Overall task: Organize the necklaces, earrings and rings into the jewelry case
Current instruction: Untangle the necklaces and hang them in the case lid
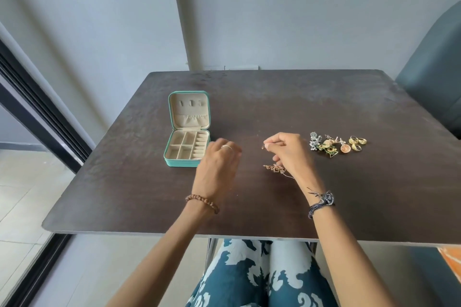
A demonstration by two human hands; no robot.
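- Head view, the only one: your right hand point(290, 154) is pinched shut on a thin gold necklace point(275, 169). Thumb and forefinger hold one end up near the fingertips; the rest of the chain hangs down and bunches on the table point(274, 97) just under the hand.
- Your left hand point(219, 162) is loosely open, fingers slightly curled, nothing visibly in it. It hovers between the necklace and the jewelry case point(187, 142), just beside the case's near right corner.
- The jewelry case sits open to the left of both hands, lid upright at the back, tray toward you. Compartments look empty; the lid hooks point(190, 102) carry nothing I can make out.
- Key relation: the case lies left and slightly farther out from the necklace. The left hand is the nearer one, but the chain is in the right, so the carry runs right to left, across the left hand.
- Chain's long axis: roughly vertical from the pinch down, then trailing toward you and right on the table. Likely tangled; too fine to tell.
- Earrings and rings point(336, 145) lie in a row to the right of your right hand, well apart from the case, untouched.
- Judgement: early, necklace step first.
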